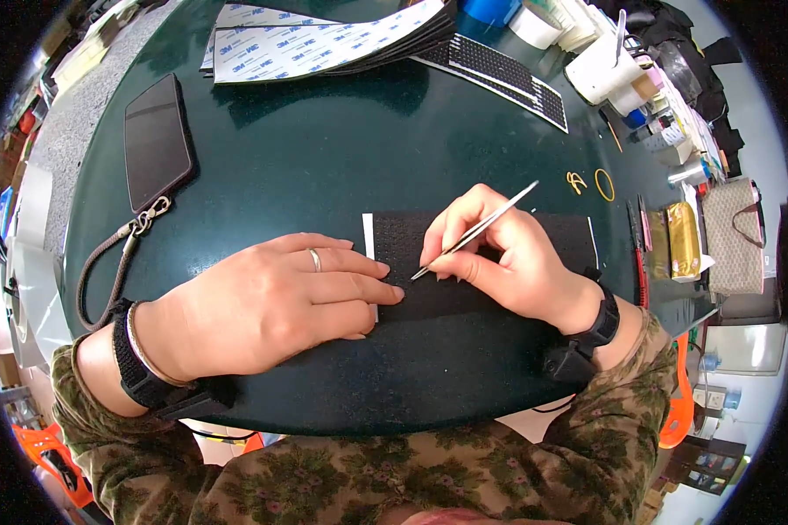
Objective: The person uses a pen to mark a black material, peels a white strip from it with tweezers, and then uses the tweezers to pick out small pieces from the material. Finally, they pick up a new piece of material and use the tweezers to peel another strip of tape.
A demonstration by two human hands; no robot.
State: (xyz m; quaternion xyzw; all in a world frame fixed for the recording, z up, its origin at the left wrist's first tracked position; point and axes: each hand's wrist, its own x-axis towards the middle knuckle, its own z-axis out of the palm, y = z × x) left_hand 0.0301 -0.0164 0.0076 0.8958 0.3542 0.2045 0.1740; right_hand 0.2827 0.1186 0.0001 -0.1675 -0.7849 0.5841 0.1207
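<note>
Black perforated sheet [490, 262] lies flat on the dark green table [324, 157], right of centre in the frame, its long axis running left to right with a white backing edge showing at its left end. Left hand [263, 302] rests palm down, fingers extended and closed on nothing, its fingertips pressing the sheet's left end just beside the working point. Right hand [499, 254] is pinched around metal tweezers [474, 232]; these slant from the upper right down to the lower left, tip touching the sheet near the left fingertips. Whether the tip holds a small piece cannot be told. Judgement: the work is fine picking at the dotted surface, and it is best done with the left fingers kept close to the tip to stop the sheet lifting, the tweezers held at a low angle, and light pressure so the sheet is not torn. A phone [156, 140] lies at upper left; further sheets [324, 39] are stacked at top centre, well apart.
</note>
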